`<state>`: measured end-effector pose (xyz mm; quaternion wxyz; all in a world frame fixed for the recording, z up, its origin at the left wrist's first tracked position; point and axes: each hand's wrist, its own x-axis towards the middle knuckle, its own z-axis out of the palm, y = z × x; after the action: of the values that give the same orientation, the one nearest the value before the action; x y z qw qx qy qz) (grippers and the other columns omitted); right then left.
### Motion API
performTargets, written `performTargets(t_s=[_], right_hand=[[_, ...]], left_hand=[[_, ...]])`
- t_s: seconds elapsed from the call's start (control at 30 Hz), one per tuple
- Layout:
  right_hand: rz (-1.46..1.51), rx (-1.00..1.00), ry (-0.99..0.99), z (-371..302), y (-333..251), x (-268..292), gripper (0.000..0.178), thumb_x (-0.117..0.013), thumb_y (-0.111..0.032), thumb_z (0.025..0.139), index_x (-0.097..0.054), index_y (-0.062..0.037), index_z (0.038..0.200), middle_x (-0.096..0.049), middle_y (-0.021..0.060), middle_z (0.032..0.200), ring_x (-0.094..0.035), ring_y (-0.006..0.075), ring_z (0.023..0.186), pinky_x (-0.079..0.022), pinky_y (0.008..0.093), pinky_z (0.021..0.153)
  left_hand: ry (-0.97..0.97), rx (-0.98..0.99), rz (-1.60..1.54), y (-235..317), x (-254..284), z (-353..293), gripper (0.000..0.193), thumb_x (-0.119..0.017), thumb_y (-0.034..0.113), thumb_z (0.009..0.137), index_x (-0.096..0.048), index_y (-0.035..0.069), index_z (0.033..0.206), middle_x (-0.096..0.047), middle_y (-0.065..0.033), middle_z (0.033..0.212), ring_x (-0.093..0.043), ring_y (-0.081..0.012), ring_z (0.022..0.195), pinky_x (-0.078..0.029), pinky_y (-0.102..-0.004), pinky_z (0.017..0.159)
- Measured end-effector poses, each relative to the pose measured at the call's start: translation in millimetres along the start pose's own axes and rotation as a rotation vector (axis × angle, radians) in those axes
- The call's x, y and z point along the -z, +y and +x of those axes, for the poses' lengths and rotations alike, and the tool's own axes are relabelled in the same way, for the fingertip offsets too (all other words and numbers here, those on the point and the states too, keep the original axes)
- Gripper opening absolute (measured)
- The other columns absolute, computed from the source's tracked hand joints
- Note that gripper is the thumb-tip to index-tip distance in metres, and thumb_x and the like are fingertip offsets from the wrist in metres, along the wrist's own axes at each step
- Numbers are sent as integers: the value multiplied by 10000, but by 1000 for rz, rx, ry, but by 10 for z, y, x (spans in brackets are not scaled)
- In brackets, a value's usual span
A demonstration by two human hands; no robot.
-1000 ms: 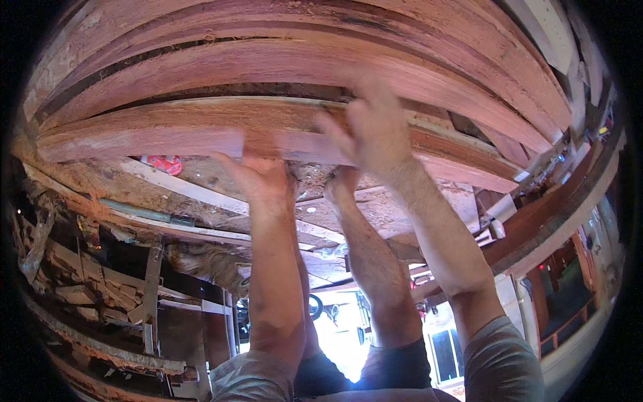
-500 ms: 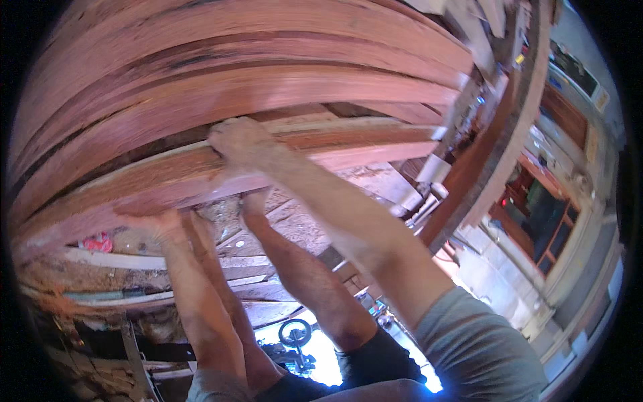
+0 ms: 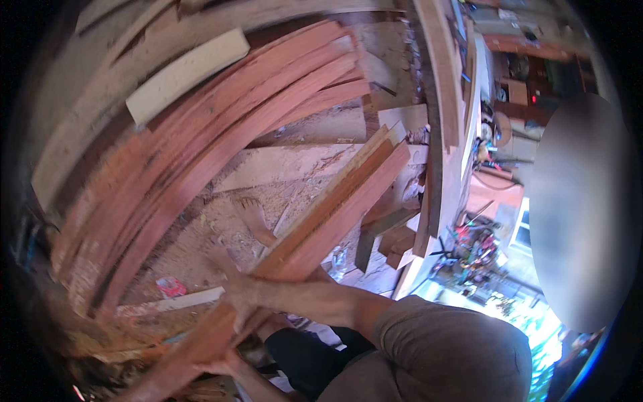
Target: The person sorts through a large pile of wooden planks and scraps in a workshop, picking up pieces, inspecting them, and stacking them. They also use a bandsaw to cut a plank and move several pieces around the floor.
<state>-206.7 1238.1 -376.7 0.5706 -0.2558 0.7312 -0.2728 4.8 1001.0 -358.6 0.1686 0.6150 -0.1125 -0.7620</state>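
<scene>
A long reddish-brown wooden beam (image 3: pixel 328 221) slants across the view from lower left to upper right, its pale edge uppermost. My right hand (image 3: pixel 242 295) grips it from above, fingers wrapped over the side. Lower down, my left hand (image 3: pixel 224 364) holds the same beam from underneath; its fingers are partly hidden by the wood. Beyond the beam, several similar reddish planks (image 3: pixel 221 134) lie side by side in a stack, apart from it.
A short pale board (image 3: pixel 187 74) rests by the stack's far side. My bare foot (image 3: pixel 253 220) stands on the dusty floor beyond the beam. A crumpled red wrapper (image 3: pixel 171 288) lies near the stack. Dark timber blocks (image 3: pixel 385 234) sit at right, beside a long upright-looking plank (image 3: pixel 432 134).
The beam has come away from the stacked planks and swung diagonally, held in both hands. My view has turned, and the stack now appears farther off at upper left.
</scene>
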Motion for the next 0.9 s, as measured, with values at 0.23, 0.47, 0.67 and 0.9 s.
performTargets(t_s=[0.23, 0.47, 0.67, 0.9], right_hand=[[117, 160, 143, -1352, -1822, 140, 1078, -761, -826, 511, -689, -26, 1230, -618, 252, 1278, -582, 401, 1213, -439, 515, 1028], [233, 90, 191, -3194, -2189, 265, 1258, -674, -887, 603, -431, -29, 1489, -436, 309, 1471, -418, 393, 1395, -348, 471, 1154], [393, -88, 577, -4211, -2083, -843, 1162, -683, -854, 633, -500, -24, 1425, -508, 300, 1390, -484, 404, 1319, -392, 475, 1108], [566, -279, 889, -4852, -1738, -2771, 1056, -694, -815, 668, -580, -17, 1350, -591, 290, 1295, -562, 416, 1231, -443, 480, 1055]], left_hand=[[-284, -35, 335, 722, -957, -1603, 961, -748, 621, 777, -427, 83, 1505, -385, -164, 1571, -335, -410, 1443, -272, -610, 1183], [-774, -17, 809, 546, -1686, -2768, 942, -735, 611, 788, -422, 88, 1505, -393, -162, 1562, -348, -402, 1435, -288, -610, 1175], [-1190, 4, 1122, -152, -1665, -3663, 925, -725, 603, 797, -419, 92, 1505, -400, -162, 1554, -359, -395, 1427, -301, -610, 1169], [-1564, -47, 1283, -839, -818, -4545, 906, -712, 594, 808, -415, 96, 1504, -408, -160, 1545, -373, -387, 1419, -316, -610, 1161]])
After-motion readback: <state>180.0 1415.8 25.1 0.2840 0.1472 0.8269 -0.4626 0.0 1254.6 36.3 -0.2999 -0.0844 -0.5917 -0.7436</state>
